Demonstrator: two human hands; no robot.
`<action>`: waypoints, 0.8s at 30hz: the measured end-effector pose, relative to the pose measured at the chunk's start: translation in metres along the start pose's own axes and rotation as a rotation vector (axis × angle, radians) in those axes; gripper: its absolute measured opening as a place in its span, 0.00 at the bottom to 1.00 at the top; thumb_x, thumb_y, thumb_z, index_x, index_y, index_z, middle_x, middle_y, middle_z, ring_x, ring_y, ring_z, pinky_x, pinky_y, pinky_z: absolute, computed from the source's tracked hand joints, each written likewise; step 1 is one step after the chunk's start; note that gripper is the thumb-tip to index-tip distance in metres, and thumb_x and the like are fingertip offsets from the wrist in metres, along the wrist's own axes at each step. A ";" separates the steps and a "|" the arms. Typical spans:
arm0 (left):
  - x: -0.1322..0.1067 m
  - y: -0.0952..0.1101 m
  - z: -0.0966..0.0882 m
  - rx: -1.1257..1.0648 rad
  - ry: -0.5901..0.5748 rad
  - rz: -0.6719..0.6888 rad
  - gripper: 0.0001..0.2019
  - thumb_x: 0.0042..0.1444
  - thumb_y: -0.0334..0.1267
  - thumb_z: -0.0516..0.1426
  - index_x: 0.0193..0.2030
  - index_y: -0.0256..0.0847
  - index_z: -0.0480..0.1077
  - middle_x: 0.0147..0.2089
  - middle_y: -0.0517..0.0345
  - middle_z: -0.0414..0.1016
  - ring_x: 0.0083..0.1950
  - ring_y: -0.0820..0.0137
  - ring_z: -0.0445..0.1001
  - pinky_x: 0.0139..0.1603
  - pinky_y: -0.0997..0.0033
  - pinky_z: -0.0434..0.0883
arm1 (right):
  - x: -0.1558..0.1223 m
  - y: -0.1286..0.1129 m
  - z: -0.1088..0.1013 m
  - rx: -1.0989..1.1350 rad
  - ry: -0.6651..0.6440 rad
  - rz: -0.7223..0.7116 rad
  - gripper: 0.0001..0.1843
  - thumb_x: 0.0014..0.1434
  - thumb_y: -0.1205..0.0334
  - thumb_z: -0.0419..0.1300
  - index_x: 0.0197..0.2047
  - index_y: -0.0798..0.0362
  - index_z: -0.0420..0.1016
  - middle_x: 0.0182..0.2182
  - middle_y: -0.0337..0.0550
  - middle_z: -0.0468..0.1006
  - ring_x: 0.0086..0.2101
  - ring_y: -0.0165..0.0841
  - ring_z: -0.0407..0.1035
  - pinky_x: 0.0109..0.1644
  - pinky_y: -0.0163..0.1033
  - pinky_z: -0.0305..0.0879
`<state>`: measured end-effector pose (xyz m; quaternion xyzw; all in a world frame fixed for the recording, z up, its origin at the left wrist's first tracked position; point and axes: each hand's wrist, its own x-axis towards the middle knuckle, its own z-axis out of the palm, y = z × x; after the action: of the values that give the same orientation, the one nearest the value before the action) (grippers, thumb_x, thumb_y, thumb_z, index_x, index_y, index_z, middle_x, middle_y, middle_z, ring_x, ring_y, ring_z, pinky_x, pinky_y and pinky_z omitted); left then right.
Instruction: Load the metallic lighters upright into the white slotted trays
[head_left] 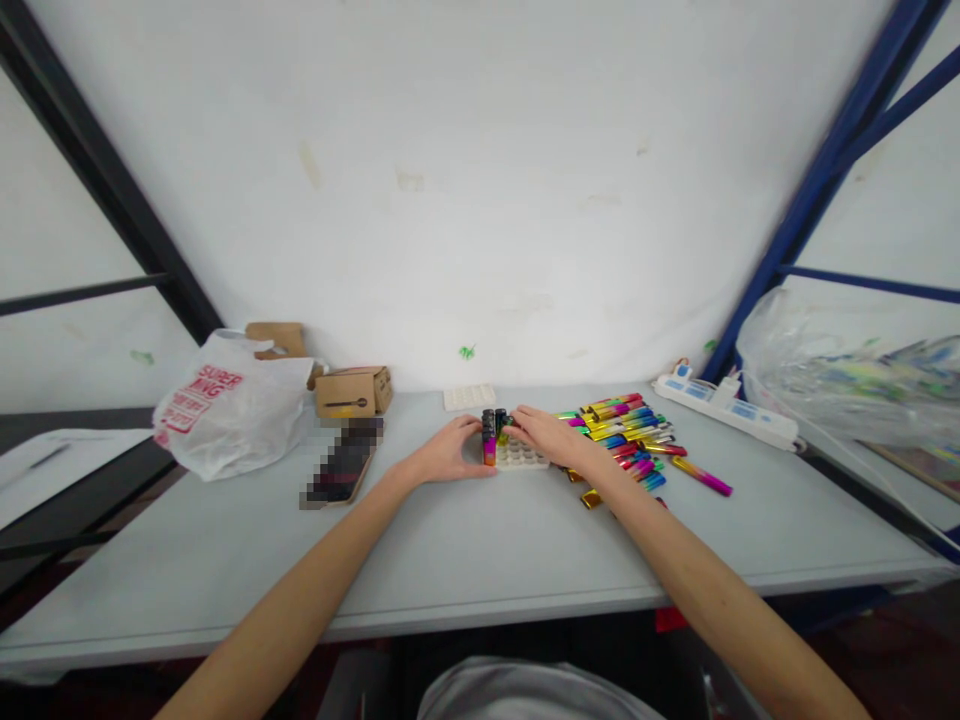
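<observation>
A small white tray with rows of holes [523, 456] lies in front of me on the table. Several lighters [490, 448] with black tops and shiny pink-orange bodies stand upright at its left end. My left hand [454, 450] grips that end, thumb at the front and fingers behind. Over the tray, my right hand [544, 432] has its fingers bent down around a lighter with a dark top [502, 418], partly hidden by the fingers. To the right lies a loose pile of shiny multicoloured lighters [630, 430], partly behind my right forearm.
Against the wall lies another white tray [469, 397]. On the left are a cardboard box [352, 391], a phone [346, 462] and a white plastic bag [232, 410]. A power strip [727, 412] and a clear bag [847, 370] are at the right.
</observation>
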<state>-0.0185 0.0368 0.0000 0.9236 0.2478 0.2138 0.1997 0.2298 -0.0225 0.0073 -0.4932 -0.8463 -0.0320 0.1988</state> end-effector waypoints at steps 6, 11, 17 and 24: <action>0.000 0.000 -0.001 0.017 -0.001 -0.003 0.35 0.47 0.59 0.70 0.58 0.40 0.74 0.61 0.42 0.73 0.62 0.46 0.72 0.68 0.47 0.68 | 0.006 -0.008 -0.007 -0.070 0.031 0.038 0.17 0.73 0.50 0.55 0.41 0.53 0.77 0.38 0.47 0.78 0.35 0.36 0.72 0.41 0.37 0.60; 0.000 -0.001 0.000 0.041 -0.001 -0.020 0.36 0.47 0.61 0.69 0.57 0.38 0.74 0.60 0.41 0.73 0.62 0.45 0.72 0.67 0.46 0.69 | -0.016 0.028 -0.029 -0.037 0.132 0.133 0.17 0.76 0.56 0.52 0.44 0.54 0.80 0.41 0.50 0.81 0.42 0.39 0.74 0.49 0.40 0.63; 0.000 -0.001 0.000 0.053 -0.016 -0.025 0.37 0.48 0.61 0.69 0.57 0.37 0.73 0.60 0.40 0.72 0.62 0.45 0.72 0.68 0.47 0.69 | -0.044 0.080 -0.029 -0.066 0.012 0.356 0.13 0.68 0.63 0.62 0.52 0.57 0.82 0.49 0.57 0.82 0.49 0.45 0.75 0.56 0.44 0.65; 0.000 0.001 -0.002 0.042 -0.001 -0.015 0.35 0.48 0.59 0.70 0.56 0.37 0.74 0.60 0.41 0.73 0.61 0.46 0.73 0.67 0.48 0.70 | -0.039 0.077 -0.030 -0.126 -0.174 0.390 0.18 0.73 0.59 0.53 0.55 0.54 0.81 0.50 0.57 0.79 0.53 0.43 0.72 0.58 0.41 0.64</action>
<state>-0.0191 0.0361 0.0021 0.9257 0.2592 0.2065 0.1821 0.3210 -0.0233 0.0097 -0.6599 -0.7451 -0.0033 0.0963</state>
